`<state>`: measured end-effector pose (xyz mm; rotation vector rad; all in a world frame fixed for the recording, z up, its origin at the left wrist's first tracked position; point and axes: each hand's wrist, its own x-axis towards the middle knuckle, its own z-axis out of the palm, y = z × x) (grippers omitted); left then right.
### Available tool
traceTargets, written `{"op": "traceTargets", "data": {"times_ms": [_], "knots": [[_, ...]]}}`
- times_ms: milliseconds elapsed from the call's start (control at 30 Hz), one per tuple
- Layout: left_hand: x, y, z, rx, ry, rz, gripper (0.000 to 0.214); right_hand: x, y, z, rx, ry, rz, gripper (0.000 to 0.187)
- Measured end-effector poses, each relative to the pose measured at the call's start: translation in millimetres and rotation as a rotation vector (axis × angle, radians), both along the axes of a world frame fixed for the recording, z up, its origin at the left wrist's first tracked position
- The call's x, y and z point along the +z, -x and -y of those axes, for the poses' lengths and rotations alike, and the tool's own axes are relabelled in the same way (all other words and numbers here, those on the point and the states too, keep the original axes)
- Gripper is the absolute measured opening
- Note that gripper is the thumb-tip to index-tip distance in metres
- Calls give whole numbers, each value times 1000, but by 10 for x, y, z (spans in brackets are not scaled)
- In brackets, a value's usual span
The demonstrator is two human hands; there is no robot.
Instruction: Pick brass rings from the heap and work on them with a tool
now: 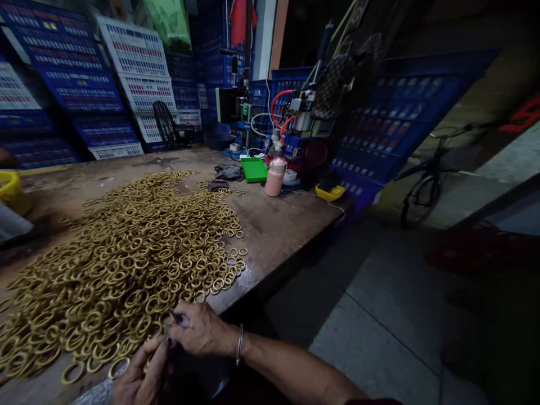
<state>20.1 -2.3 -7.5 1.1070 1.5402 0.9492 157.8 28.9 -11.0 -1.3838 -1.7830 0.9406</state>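
Note:
A wide heap of brass-coloured rings (139, 242) covers the near left of the table. At its front edge, my left hand (141, 374) is closed, with a bit of a brass-coloured ring showing between its fingers. My right hand (200, 329), a metal bangle on its wrist, is closed around a small dark-tipped tool (180, 319) whose kind I cannot make out. Both hands meet at the fingertips, just in front of the heap. Most of the held ring is hidden by the fingers.
Farther back on the table are a green tray (253, 170), a pink bottle (275, 178), a dark cloth (229, 171) and a yellow dish (330, 193). A yellow basket (14, 191) stands at left. Stacked crates (80, 84) line the back; a bicycle (426, 185) is at right.

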Motion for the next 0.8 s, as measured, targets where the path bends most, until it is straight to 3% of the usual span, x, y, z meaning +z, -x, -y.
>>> {"op": "traceTargets", "data": {"times_ms": [200, 333, 600, 700, 800], "knots": [[99, -86, 32, -110, 247, 403, 36, 91, -19, 36, -13, 70, -158, 14], [115, -115, 25, -97, 183, 528, 33, 93, -21, 16, -4, 131, -232, 14], [60, -89, 57, -107, 68, 546, 33, 47, -5, -21, 6, 218, -276, 18], [53, -68, 50, -104, 45, 533, 32, 32, -14, 1, -55, 105, -119, 18], [41, -44, 43, -109, 4, 495, 30, 37, -32, 57, 97, -37, 58, 13]]}}
